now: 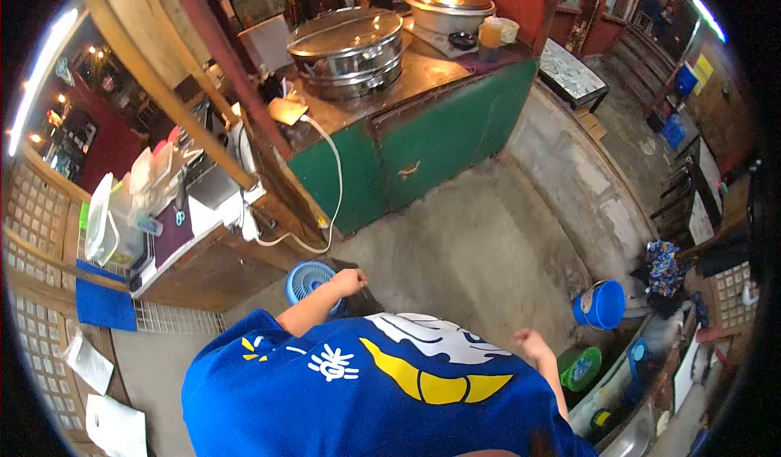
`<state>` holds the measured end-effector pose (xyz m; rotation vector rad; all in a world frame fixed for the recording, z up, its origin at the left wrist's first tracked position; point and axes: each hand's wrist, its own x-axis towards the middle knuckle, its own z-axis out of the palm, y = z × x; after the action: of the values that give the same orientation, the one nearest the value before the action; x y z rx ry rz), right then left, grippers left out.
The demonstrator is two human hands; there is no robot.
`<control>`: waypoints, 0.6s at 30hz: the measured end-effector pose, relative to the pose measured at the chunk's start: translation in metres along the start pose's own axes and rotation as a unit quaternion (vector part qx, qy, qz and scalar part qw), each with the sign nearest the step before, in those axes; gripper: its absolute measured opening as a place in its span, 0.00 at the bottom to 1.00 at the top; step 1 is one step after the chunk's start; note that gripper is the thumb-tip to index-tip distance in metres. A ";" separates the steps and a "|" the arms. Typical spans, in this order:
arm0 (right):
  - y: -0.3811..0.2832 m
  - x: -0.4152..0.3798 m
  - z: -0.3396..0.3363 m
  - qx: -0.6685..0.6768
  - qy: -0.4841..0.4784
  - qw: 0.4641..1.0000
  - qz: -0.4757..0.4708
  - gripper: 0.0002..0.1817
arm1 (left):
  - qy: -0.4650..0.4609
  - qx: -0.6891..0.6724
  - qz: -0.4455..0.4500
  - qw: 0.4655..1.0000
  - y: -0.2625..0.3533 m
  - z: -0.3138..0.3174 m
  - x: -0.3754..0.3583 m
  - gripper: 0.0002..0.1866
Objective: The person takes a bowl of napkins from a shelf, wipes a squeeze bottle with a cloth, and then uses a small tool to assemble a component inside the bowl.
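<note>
My left hand [350, 281] is held out in front of my blue shirt [325, 408], its fingers curled into a loose fist with nothing showing in it. Just behind it, a light-blue round fan [309, 281] stands on the floor, apart from the hand as far as I can see. At my other side my right hand [533, 346] hangs near the shirt hem, fingers folded in and nothing visible in them. Closest to it are a green basin [580, 369] and a blue bucket [600, 305] on the floor.
Ahead is a green counter [455, 144] bearing a large steel steamer [346, 54] and a lidded pot [449, 10]. A white cord [339, 172] hangs from it. Left is a side table with plastic containers [122, 221] and scissors [181, 201]. Concrete floor [455, 221] lies between.
</note>
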<state>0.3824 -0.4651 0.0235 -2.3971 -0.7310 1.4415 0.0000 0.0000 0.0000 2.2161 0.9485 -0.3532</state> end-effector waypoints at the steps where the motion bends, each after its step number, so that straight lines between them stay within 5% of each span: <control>1: -0.034 -0.013 0.003 0.077 -0.055 0.993 -0.064 0.16 | 0.011 -0.011 0.006 1.000 0.013 -0.028 0.000 0.18; 2: -0.052 -0.063 -0.029 0.096 -0.111 0.988 -0.056 0.14 | 0.022 -0.025 0.013 0.999 0.028 -0.053 -0.001 0.17; 3: -0.069 -0.111 -0.059 0.113 -0.166 0.979 -0.045 0.12 | -0.035 -0.123 0.023 0.992 0.106 -0.009 -0.003 0.17; 7: -0.109 -0.084 -0.110 0.117 -0.241 0.960 -0.077 0.13 | -0.272 -0.320 0.053 0.906 0.191 -0.087 0.033 0.20; 9: -0.113 -0.030 -0.134 0.105 -0.220 0.967 -0.081 0.13 | -0.201 -0.293 0.324 0.877 0.194 -0.067 0.078 0.19; 11: -0.109 0.039 -0.167 0.092 -0.166 0.978 -0.084 0.13 | -0.141 -0.207 0.324 0.912 0.199 -0.070 0.133 0.17; 12: -0.102 0.082 -0.189 0.090 -0.142 0.980 -0.105 0.12 | -0.158 -0.092 0.225 0.957 0.230 -0.116 0.137 0.09; 14: -0.176 0.117 -0.241 -0.060 -0.112 0.967 -0.222 0.13 | 0.019 -0.215 0.333 0.918 0.210 -0.125 0.205 0.06; 15: -0.210 0.134 -0.257 -0.063 -0.131 0.961 -0.235 0.14 | -0.001 -0.277 0.207 0.938 0.233 -0.174 0.199 0.07; 16: -0.251 0.147 -0.273 -0.066 -0.151 0.955 -0.249 0.14 | 0.113 -0.119 0.255 0.953 0.230 -0.197 0.215 0.08; 18: -0.315 0.173 -0.291 -0.062 -0.119 0.960 -0.246 0.14 | 0.091 -0.081 0.192 0.974 0.231 -0.247 0.237 0.13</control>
<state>0.6131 -0.0945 0.1762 -1.9324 -1.3957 1.5028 0.3257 0.1822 0.1773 2.2423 0.5944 0.1042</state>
